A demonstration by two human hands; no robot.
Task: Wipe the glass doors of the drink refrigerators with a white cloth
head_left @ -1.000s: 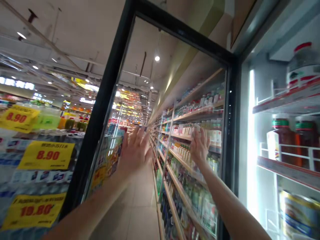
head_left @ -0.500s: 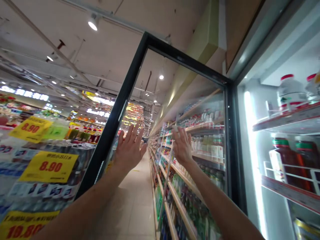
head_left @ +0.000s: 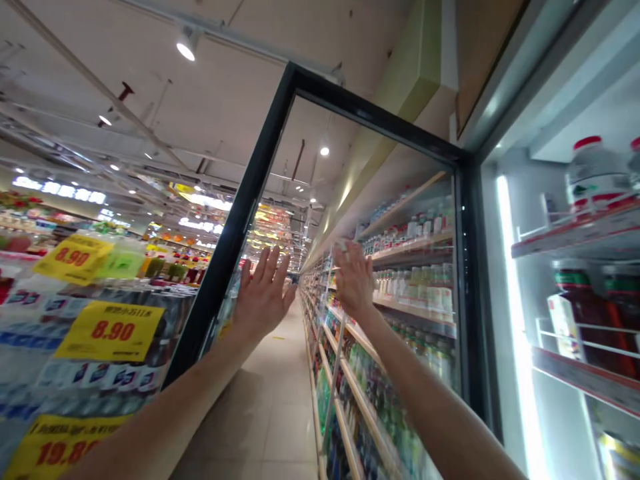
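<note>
A glass door (head_left: 400, 167) in a dark frame stands swung open from a lit refrigerated cabinet. My left hand (head_left: 265, 293) is raised against the glass near the door's outer edge, fingers spread and pointing up, with nothing in it. To its right, my right hand (head_left: 354, 277) is raised flat at the glass too, its fingers stretched out and slightly blurred. A pale patch shows at its fingertips; I cannot tell whether it is a thin cloth or a reflection. Full contact of either palm with the glass is hard to judge.
Lit cabinet shelves at right hold a red-capped bottle (head_left: 597, 177) and dark bottles (head_left: 580, 320). Through the glass, long drink shelves (head_left: 410, 253) line a tiled aisle (head_left: 280, 393). At left are stacked drink packs with yellow price signs (head_left: 110, 330).
My right hand has shifted left and slightly up across the glass. My left hand stays nearly in place, while the surroundings have moved slightly right in view.
</note>
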